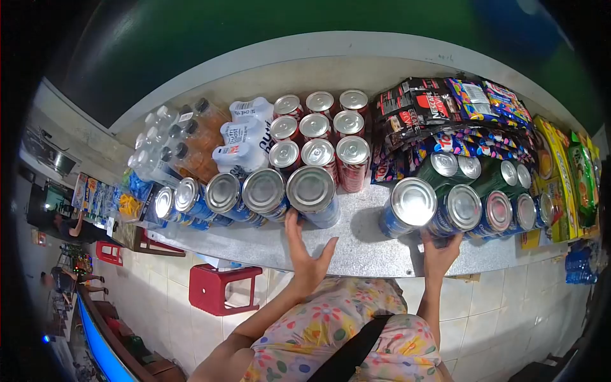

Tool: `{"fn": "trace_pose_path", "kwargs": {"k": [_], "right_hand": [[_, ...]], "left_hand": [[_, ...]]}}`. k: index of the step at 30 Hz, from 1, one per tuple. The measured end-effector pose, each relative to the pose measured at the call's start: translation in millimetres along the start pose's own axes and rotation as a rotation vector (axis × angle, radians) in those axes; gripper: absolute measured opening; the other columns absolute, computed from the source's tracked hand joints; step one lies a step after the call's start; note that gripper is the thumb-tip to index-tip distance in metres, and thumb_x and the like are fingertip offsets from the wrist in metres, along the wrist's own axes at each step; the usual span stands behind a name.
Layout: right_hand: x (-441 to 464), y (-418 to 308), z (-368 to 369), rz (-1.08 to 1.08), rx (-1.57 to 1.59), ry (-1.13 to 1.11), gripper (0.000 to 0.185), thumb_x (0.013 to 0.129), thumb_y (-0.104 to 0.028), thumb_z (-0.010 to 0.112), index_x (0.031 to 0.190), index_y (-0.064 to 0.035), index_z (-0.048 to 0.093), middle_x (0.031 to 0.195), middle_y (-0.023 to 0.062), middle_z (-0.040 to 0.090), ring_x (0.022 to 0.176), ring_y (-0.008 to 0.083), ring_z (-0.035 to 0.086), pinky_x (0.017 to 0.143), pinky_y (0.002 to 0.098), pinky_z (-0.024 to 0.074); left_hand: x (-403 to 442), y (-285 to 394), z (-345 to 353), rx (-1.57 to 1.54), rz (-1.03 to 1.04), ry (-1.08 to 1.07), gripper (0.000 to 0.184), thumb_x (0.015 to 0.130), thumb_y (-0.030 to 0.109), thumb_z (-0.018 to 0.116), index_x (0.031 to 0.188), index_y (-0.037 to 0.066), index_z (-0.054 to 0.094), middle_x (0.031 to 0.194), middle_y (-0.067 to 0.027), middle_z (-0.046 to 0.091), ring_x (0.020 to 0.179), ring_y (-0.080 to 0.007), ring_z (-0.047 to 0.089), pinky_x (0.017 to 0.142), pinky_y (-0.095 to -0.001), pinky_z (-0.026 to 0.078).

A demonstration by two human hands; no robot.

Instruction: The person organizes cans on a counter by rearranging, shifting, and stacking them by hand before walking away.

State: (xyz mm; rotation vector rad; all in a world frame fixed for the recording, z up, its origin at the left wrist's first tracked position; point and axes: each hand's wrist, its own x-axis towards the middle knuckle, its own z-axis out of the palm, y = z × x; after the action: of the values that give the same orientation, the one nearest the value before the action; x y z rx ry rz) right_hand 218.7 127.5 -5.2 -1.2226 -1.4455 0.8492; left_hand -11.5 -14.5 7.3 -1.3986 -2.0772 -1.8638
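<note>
My left hand (308, 258) is at the front of the metal table (363, 245), its fingers apart and fingertips at the base of a blue can with a silver lid (312, 190), the rightmost of the left row. Lower right, my right hand (440, 254) has its fingers spread, fingertips by the base of another blue can (463, 208). A large blue can (413, 202) stands just left of that one. Between the two rows of blue cans is a gap. Red cans (317, 126) with silver lids stand behind the left row.
Bottles (193, 143) and white packs (247, 139) stand at the back left. Coffee bags (420, 105), green cans (443, 167) and yellow packages (552, 172) are at the right. A red stool (219, 290) stands on the floor. Two people are at the far left.
</note>
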Motion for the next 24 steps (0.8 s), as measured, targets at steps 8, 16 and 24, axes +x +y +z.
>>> {"fn": "trace_pose_path", "kwargs": {"k": [8,16,24], "right_hand": [[1,0,0,-0.074,-0.062,0.012,0.073,0.072,-0.012,0.082,0.130,0.0051,0.042,0.117,0.0154,0.058,0.104,0.0218,0.056,0.094,0.0323,0.0414],[-13,-31,-11,-0.485,-0.114,0.359,0.059,0.085,-0.004,0.066,0.135,0.0042,0.037,0.125,0.0193,0.052,0.113,0.0269,0.054,0.092,0.0373,0.0469],[-23,-135,61,-0.504,0.086,-0.547,0.070,0.070,-0.013,0.078,0.129,0.0031,0.044,0.123,0.0204,0.052,0.115,0.0335,0.051,0.097,0.0398,0.0406]], "left_hand": [[3,-1,20,0.167,0.047,0.101,0.094,0.074,0.013,0.078,0.142,-0.007,0.016,0.145,-0.0253,0.022,0.133,-0.0374,0.027,0.108,-0.0438,0.026],[-11,-3,15,0.053,-0.072,0.022,0.090,0.077,0.017,0.076,0.142,-0.006,0.018,0.144,-0.0275,0.026,0.134,-0.0395,0.029,0.106,-0.0448,0.030],[-16,-8,11,-0.066,-0.191,-0.006,0.089,0.076,0.013,0.074,0.144,-0.001,0.019,0.145,-0.0224,0.027,0.130,-0.0334,0.034,0.097,-0.0398,0.040]]}}
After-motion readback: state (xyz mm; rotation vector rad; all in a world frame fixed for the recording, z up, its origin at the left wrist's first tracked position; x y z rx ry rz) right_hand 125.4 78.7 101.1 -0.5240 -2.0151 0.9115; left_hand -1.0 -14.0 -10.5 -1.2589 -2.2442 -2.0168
